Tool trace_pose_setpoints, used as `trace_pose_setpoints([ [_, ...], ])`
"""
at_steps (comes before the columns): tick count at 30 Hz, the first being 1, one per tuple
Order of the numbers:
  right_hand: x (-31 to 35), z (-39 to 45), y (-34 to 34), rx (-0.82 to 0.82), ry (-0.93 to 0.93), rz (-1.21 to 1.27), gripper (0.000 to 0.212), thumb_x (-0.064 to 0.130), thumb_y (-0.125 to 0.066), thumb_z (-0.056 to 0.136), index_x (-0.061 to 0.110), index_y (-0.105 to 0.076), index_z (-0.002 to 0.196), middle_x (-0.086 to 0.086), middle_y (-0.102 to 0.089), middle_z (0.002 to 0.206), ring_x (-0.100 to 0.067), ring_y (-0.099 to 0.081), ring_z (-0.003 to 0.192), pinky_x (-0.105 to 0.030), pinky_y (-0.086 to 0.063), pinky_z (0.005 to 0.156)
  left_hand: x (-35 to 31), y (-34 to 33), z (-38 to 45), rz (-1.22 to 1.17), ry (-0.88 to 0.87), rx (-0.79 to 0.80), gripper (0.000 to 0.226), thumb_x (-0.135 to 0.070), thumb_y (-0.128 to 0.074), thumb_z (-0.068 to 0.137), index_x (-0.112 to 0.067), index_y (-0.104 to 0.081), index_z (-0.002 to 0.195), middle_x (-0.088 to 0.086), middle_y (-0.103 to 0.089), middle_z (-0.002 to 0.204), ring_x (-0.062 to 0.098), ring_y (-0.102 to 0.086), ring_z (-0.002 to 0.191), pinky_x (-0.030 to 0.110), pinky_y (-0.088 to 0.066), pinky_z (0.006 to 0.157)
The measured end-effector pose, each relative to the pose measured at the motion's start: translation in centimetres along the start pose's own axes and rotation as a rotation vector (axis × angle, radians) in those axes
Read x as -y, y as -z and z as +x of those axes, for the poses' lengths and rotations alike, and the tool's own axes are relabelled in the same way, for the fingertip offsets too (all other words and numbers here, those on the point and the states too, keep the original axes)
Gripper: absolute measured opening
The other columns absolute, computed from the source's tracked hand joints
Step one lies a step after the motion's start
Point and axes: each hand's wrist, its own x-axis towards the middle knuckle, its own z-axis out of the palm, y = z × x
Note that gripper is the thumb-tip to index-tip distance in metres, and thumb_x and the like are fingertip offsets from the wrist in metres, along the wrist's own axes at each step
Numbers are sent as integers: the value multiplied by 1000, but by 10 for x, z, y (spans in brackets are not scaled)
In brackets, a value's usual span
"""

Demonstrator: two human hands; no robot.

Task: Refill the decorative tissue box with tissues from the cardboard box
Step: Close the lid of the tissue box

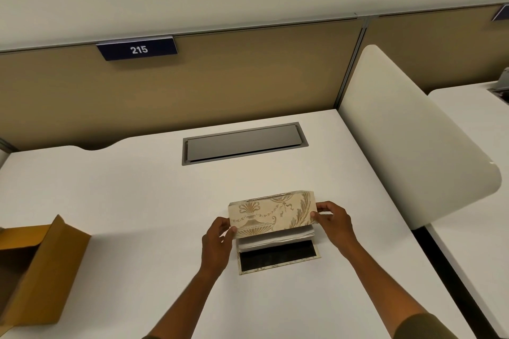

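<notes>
Your left hand [217,239] and right hand [332,221] pinch the ends of the cream, gold-patterned decorative tissue box [271,215], raised over white folded tissues [275,239] at mid-desk. The open brown cardboard box [41,264] sits far left.

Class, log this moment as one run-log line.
left hand: holds decorative tissue box | right hand: holds box | flap: open | cardboard box: open, left

I see even, soft overhead light, faint shadows under my hands [275,231] on the desk [132,201], slight softness, and wide-angle bending at the edges.
</notes>
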Motion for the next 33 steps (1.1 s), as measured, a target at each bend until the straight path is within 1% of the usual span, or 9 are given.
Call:
trace_pose_setpoints([
  [3,-8,-9,1,-3,5,-3,23,17,-73,86,10,-66,107,-4,-70,102,-23,-68,87,-18,-49,67,7,1,-10,17,-10,23,12,-13,-63,92,-24,-60,89,-13,-73,96,13,-69,97,30,-58,79],
  [10,-26,-27,3,-10,8,-26,17,15,-76,83,10,-67,97,-5,-71,93,-21,-65,85,-15,-46,64,22,1,-33,141,-88,25,6,-15,-64,91,-16,-63,85,-30,-67,100,3,-64,90,20,-51,80],
  [12,-32,-31,4,-5,10,-41,17,15,-77,82,9,-68,96,-3,-71,91,-20,-65,84,-16,-46,64,25,1,-38,160,-85,24,6,-15,-66,89,-18,-64,85,-29,-68,100,2,-63,91,17,-49,78],
  [15,-41,-36,4,3,13,-69,15,14,-77,81,9,-68,92,-1,-70,87,-16,-64,79,-16,-46,63,31,2,-45,162,-77,26,11,-12,-70,86,-22,-67,85,-19,-72,87,-3,-63,90,12,-47,74],
  [20,-59,-44,4,26,28,-126,10,10,-77,80,12,-68,83,0,-70,82,-18,-65,76,-18,-47,62,40,3,-54,240,-66,53,19,-4,-74,81,-21,-68,82,-8,-72,87,-2,-63,85,2,-44,70],
  [23,-66,-48,4,33,24,-175,10,10,-76,80,14,-67,81,0,-70,82,-15,-66,74,-16,-46,60,46,0,-57,303,-47,70,17,-4,-74,80,-20,-68,82,-2,-72,87,7,-64,79,7,-43,67],
  [26,-71,-51,2,25,31,-229,19,10,-76,80,22,-63,76,2,-70,79,-11,-66,72,-16,-47,59,50,-3,-59,350,-25,72,6,-8,-74,81,-10,-70,84,2,-71,86,18,-64,78,13,-41,66],
  [30,-78,-56,-3,21,0,-294,22,13,-77,79,24,-60,71,1,-70,77,-17,-67,72,-26,-51,63,57,-7,-63,394,28,72,10,-6,-71,81,-7,-73,91,7,-74,92,24,-67,86,23,-45,69],
  [33,-82,-61,-8,-1,-11,-319,23,12,-76,80,24,-58,70,4,-66,73,-15,-63,70,-21,-44,57,61,-10,-64,421,47,68,12,-6,-70,83,-4,-74,93,11,-74,94,29,-68,89,30,-49,73],
])
